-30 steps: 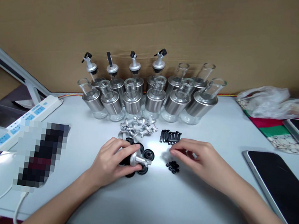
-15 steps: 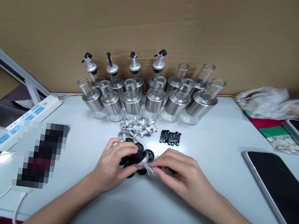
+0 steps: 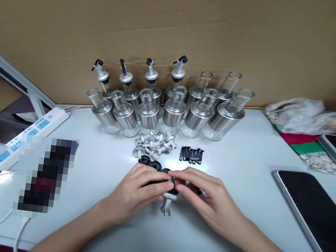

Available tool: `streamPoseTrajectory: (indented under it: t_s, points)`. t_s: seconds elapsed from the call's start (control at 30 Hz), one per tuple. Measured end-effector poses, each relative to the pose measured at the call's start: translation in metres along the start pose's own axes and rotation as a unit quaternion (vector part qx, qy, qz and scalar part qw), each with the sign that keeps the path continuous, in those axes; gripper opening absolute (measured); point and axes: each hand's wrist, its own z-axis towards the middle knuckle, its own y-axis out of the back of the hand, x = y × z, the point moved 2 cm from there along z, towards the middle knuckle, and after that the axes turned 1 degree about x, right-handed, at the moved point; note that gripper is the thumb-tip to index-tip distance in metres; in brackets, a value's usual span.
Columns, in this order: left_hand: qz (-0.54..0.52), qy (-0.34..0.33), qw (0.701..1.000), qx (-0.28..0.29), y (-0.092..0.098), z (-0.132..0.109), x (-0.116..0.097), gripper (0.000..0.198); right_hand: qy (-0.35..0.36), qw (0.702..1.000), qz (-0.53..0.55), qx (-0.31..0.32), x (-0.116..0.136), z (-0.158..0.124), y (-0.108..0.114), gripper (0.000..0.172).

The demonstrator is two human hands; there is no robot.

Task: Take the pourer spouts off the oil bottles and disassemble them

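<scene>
A silver bottle pourer (image 3: pixel 170 196) with a black stopper part is held between my hands, its forked spout end pointing down toward me. My left hand (image 3: pixel 133 189) is closed around its black part from the left. From the right, the fingertips of my right hand (image 3: pixel 208 193) pinch the same black part, and fingers partly hide it. Just beyond my hands lie black ring-shaped stoppers (image 3: pixel 155 165), some covered by my fingers. Behind these is a pile of silver pourer tops (image 3: pixel 155 144). Small black flip caps (image 3: pixel 191 154) lie in a group to its right.
Glass bottles with steel bands (image 3: pixel 174 112) stand in rows at the back, several fitted with pourers. A power strip (image 3: pixel 30 134) and a pixelated dark object (image 3: pixel 46 176) are at left. A black-topped device (image 3: pixel 314 215) and a plastic bag (image 3: pixel 302 117) are at right.
The pourer has been turned so its spout points down toward me instead of to the right. My right fingers have shifted from the spout to the black part.
</scene>
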Motion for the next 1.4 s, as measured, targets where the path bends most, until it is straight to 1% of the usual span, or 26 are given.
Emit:
streamPoseTrajectory:
  t_s: [0.13,0.3,0.37,0.47,0.53,0.63,0.7,0.8,0.87,1.0,1.1,1.23,1.4]
  points:
    - [-0.004,0.002,1.000,-0.010,-0.002,-0.001,0.000,0.020,-0.024,1.000,0.019,-0.006,-0.001,0.000,0.001,0.014]
    - [-0.033,0.025,0.999,-0.019,-0.003,-0.005,0.002,0.014,-0.023,0.999,0.014,-0.025,0.000,-0.001,0.003,0.011]
    - [-0.036,0.030,0.999,-0.027,-0.001,-0.005,0.003,0.019,-0.031,0.999,0.003,-0.042,0.001,-0.001,0.004,0.010]
    - [0.003,0.026,0.999,-0.037,0.001,-0.005,0.004,0.037,-0.060,0.996,0.003,-0.066,0.001,-0.002,0.004,0.010]
    - [0.032,0.026,0.999,-0.028,0.001,-0.005,0.004,0.035,-0.067,0.996,0.013,-0.065,0.001,-0.002,0.003,0.011]
    - [0.055,0.023,0.998,-0.016,0.000,-0.004,0.003,0.018,-0.056,0.997,0.024,-0.055,0.000,-0.001,0.001,0.011]
    - [0.064,0.021,0.997,-0.026,0.000,-0.004,0.003,0.012,-0.050,0.997,0.035,-0.051,0.000,-0.001,0.000,0.010]
    - [0.063,0.028,0.996,-0.057,0.001,-0.005,0.003,0.010,-0.051,0.997,0.048,-0.044,0.000,-0.002,-0.001,0.003]
    - [0.053,0.032,0.996,-0.067,0.001,-0.006,0.002,0.009,-0.052,0.997,0.040,-0.028,-0.001,-0.003,-0.002,0.007]
    - [0.059,0.027,0.996,-0.066,0.000,-0.007,0.000,0.010,-0.044,0.999,0.019,0.020,-0.001,-0.003,-0.005,0.012]
    - [0.071,0.029,0.995,-0.057,-0.001,-0.007,-0.001,0.013,-0.043,0.998,0.015,0.035,0.000,-0.003,-0.007,0.011]
    - [0.079,0.063,0.993,-0.054,-0.001,-0.004,0.001,0.021,-0.025,1.000,0.007,0.011,0.003,-0.005,-0.008,0.009]
    - [0.148,0.033,0.987,-0.050,0.001,0.002,-0.004,0.026,0.017,0.999,0.015,-0.034,0.008,-0.005,-0.006,0.012]
